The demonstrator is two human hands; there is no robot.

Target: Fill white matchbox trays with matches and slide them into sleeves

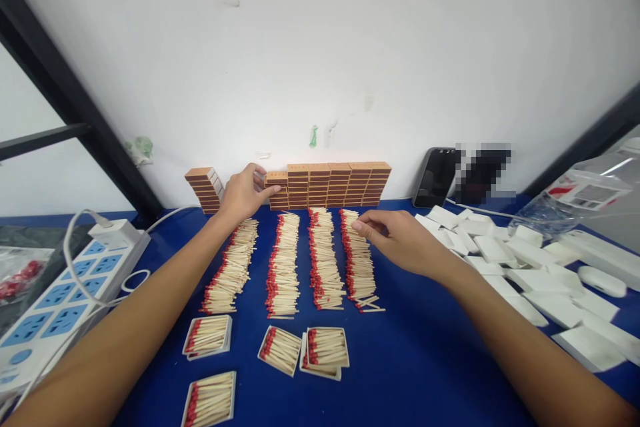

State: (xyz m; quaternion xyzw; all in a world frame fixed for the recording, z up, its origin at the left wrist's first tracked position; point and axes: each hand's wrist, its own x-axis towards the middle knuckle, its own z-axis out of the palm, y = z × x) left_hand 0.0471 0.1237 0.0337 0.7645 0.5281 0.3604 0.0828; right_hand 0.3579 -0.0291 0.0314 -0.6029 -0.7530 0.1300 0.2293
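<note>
My left hand [243, 194] reaches to the back of the blue table [425, 360] and closes its fingers on a brown matchbox [275, 178] atop a low stack. More stacked brown matchboxes [340, 184] line the wall. My right hand [400, 237] rests on the far end of the rightmost row of red-tipped matches [358, 260], fingers pinched on matches there. Three other rows of matches [283, 265] lie side by side to the left. Several open white trays filled with matches [326, 347] lie nearer to me.
A pile of empty white trays [525, 267] covers the right side. A white and blue power strip [55, 307] with a plugged cable lies at the left. A dark phone [434, 177] leans on the wall. A clear plastic bag [575, 203] sits far right.
</note>
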